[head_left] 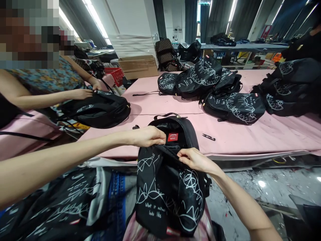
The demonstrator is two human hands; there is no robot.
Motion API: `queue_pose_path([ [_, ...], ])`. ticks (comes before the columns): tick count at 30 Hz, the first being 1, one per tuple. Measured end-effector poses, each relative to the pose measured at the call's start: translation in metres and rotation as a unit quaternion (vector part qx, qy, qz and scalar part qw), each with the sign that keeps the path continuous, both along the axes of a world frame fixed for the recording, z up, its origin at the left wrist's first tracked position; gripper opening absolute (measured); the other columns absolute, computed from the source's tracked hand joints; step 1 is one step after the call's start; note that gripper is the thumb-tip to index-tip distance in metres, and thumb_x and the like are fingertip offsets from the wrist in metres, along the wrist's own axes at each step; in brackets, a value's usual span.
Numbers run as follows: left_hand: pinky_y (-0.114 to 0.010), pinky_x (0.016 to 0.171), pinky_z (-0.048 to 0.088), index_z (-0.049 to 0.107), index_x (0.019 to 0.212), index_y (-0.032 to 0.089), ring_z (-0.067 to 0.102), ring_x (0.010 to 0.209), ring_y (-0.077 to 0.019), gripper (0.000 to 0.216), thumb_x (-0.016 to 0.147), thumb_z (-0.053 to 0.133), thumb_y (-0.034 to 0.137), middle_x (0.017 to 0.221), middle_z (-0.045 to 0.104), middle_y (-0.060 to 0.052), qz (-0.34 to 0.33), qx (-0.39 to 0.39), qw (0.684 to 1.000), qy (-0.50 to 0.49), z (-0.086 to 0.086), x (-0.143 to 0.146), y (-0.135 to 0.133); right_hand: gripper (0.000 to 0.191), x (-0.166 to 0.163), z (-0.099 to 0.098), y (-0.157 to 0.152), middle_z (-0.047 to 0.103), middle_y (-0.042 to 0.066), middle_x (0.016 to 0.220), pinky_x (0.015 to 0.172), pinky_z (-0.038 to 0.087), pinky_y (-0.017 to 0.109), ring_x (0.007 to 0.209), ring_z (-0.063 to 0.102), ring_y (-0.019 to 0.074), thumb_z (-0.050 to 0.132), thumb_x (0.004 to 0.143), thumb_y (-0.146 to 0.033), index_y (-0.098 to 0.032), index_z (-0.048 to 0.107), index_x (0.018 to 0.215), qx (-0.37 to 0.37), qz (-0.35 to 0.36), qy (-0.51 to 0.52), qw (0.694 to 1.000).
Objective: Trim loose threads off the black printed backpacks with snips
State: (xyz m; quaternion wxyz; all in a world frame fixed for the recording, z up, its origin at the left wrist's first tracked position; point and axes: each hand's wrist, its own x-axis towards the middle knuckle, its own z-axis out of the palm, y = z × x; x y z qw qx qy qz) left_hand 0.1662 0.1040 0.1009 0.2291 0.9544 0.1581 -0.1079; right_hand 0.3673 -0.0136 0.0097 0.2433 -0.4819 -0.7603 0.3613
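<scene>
A black backpack (173, 197) with white scribbled lines and lettering leans at the table's front edge, its top unzipped. Inside the opening a red label (173, 137) shows against the dark lining. My left hand (151, 136) pinches the left side of the opening's front edge, fingertips partly tucked over it. On the right, my right hand (192, 158) has its thumb and fingers closed on the same front edge of the backpack. A short carry handle (160, 117) stands up at the far rim. Small black thread snips (209, 137) lie on the pink table to the right.
Similar backpacks (200, 78) are heaped on the pink table (147, 103), with more (296, 87) at right. At left a co-worker's hands (86, 93) work on another black backpack (100, 108). More patterned bags (72, 197) fill a blue crate (117, 197) below. A cardboard box (137, 67) stands behind.
</scene>
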Motion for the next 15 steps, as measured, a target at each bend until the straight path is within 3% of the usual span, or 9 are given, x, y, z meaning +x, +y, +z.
queue_pose_path([
  [15, -0.019, 0.062, 0.037, 0.054, 0.077, 0.015, 0.050, 0.063, -0.0115, 0.028, 0.091, 0.035, 0.030, 0.070, 0.057, -0.002, 0.028, -0.010, 0.999, -0.037, -0.018, -0.012, 0.004, 0.013, -0.003, -0.012, 0.001, 0.051, -0.004, 0.062, 0.057, 0.028, 0.021, 0.057, 0.043, 0.0095, 0.049, 0.081, -0.019, -0.019, 0.061, 0.078, -0.002, -0.055, 0.034, 0.998],
])
